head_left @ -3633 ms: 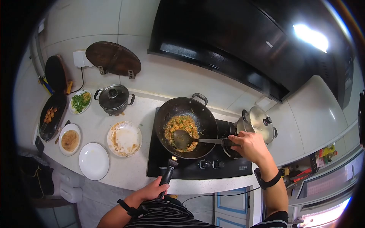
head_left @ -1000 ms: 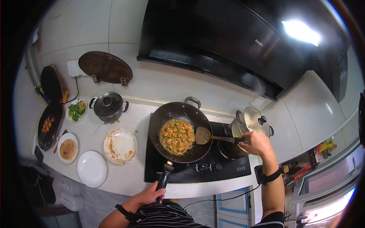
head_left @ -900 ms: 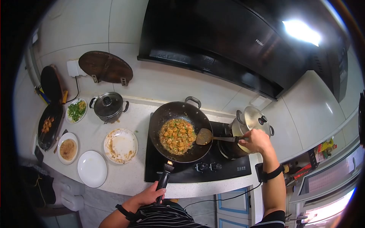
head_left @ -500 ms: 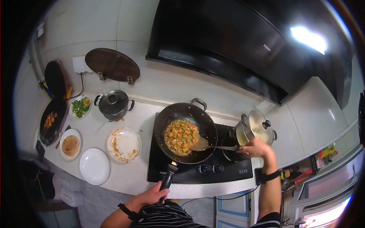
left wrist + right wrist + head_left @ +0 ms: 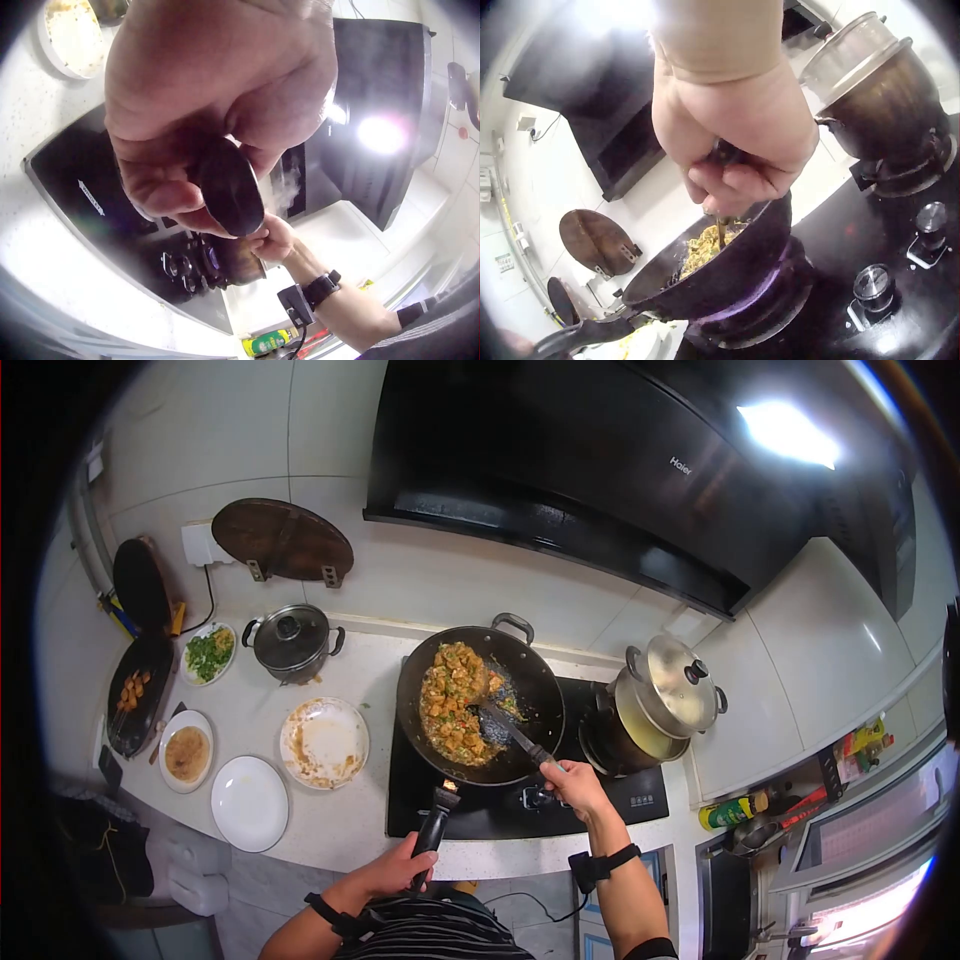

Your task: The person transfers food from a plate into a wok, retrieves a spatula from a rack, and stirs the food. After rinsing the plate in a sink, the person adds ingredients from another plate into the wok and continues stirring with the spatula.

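Observation:
On the black gas stove, a wok (image 5: 545, 705) holds chunky orange-brown food with green bits (image 5: 450, 690), heaped toward its left side. My left hand (image 5: 400, 867) grips the wok's black handle (image 5: 433, 830) at the counter's front edge; the handle's butt end pokes out of the fist in the left wrist view. Fingers of my right hand (image 5: 580, 788) are curled round the grip of a spatula (image 5: 512, 728), above the wok's lower right rim. The spatula's blade is in the food and partly hidden by it. A bluish flame (image 5: 757, 292) burns beneath the wok.
A large pot with a tilted steel lid (image 5: 672, 672) occupies the right burner. Left of the stove are a sauce-smeared plate (image 5: 325, 745), a white plate (image 5: 250, 805), a lidded pot (image 5: 290, 642), a plate of greens (image 5: 208, 653) and an opened electric griddle (image 5: 140, 695). The range hood (image 5: 560, 470) hangs above.
My right hand has come left and toward me from beside the right-hand pot, bringing the spatula into the food. The food is pushed into a heap leftward. My left hand keeps its grip.

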The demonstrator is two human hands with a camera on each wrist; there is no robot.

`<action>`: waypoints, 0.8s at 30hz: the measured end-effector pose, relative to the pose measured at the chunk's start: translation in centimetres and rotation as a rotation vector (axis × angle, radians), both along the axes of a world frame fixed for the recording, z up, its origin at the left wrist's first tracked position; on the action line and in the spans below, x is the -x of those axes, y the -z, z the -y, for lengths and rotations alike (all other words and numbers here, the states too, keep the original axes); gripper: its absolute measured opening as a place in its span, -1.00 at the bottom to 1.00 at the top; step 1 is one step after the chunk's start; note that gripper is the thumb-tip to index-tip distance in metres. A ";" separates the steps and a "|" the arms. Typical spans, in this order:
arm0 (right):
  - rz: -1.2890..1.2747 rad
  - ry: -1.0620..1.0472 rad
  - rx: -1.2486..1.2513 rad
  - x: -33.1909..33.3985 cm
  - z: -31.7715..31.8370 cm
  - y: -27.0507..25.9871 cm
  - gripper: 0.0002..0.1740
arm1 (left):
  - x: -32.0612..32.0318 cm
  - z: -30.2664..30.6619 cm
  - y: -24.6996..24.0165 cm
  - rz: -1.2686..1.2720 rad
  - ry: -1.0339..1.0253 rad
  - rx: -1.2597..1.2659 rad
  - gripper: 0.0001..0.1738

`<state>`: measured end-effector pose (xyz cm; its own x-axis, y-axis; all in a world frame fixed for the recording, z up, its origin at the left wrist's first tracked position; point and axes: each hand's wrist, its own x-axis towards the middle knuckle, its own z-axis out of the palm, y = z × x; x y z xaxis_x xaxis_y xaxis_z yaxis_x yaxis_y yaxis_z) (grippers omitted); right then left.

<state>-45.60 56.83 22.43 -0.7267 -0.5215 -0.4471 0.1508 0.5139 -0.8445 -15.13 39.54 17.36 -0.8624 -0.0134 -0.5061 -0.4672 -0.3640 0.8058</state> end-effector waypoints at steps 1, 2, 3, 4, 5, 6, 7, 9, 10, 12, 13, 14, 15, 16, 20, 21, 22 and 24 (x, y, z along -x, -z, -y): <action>0.035 0.015 0.020 -0.2 -0.2 -0.1 -0.74 | 0.0 -0.1 -0.2 -0.002 -0.008 -0.011 -0.69; 0.068 0.030 0.039 -0.3 -0.7 -0.5 -0.74 | 0.0 0.0 -0.4 -0.005 -0.017 -0.021 -0.69; 0.101 0.045 0.057 -0.1 -1.2 -1.0 -0.75 | 0.0 0.1 -0.3 -0.005 -0.016 -0.017 -0.70; 0.092 0.040 0.052 0.0 -1.7 -1.6 -0.75 | -0.1 0.1 -0.1 -0.005 -0.014 -0.016 -0.70; 0.083 0.035 0.046 0.3 -2.3 -2.2 -0.75 | -0.1 0.0 0.0 -0.004 -0.012 -0.016 -0.70; 0.074 0.031 0.039 0.5 -2.9 -2.7 -0.76 | 0.0 -0.1 0.1 -0.001 -0.020 -0.022 -0.70; 0.041 0.027 0.046 0.8 -3.5 -3.2 -0.76 | -0.1 -0.1 0.1 0.003 -0.029 -0.027 -0.70; -0.056 0.030 0.032 0.7 -4.2 -5.0 -0.77 | -0.1 -0.1 0.0 0.006 -0.033 -0.029 -0.70; -0.104 0.031 0.026 0.8 -4.5 -5.6 -0.76 | -0.1 -0.1 -0.1 0.005 -0.029 -0.027 -0.70; -0.404 0.002 -0.076 1.3 -5.5 -5.8 -0.72 | 0.0 -0.1 -0.2 0.001 -0.026 -0.025 -0.69; -0.589 -0.033 -0.115 1.0 -5.5 -6.3 -0.74 | 0.0 -0.1 -0.2 0.000 -0.026 -0.026 -0.69; -0.775 -0.069 -0.154 0.6 -5.6 -7.0 -0.75 | 0.0 -0.1 -0.1 -0.001 -0.027 -0.026 -0.68; -0.865 -0.098 -0.322 -0.1 -5.6 -7.6 -0.76 | 0.0 -0.1 -0.2 0.005 -0.030 -0.027 -0.68; -0.998 -0.123 -0.344 -0.1 -5.7 -7.3 -0.74 | 0.0 -0.1 -0.3 0.011 -0.032 -0.027 -0.68; -1.244 -0.173 -0.378 0.1 -6.3 -6.6 -0.68 | -0.1 -0.2 0.3 -0.002 -0.042 -0.031 -0.67; -1.244 -0.160 -0.358 0.3 -6.5 -6.9 -0.68 | -0.2 -0.2 0.4 -0.003 -0.048 -0.033 -0.67; -1.245 -0.147 -0.339 0.5 -6.7 -7.3 -0.69 | -0.2 -0.2 0.4 -0.004 -0.053 -0.036 -0.67; -1.193 -0.139 -0.340 1.0 -6.9 -9.4 -0.70 | -0.1 -0.3 0.3 0.000 -0.051 -0.035 -0.67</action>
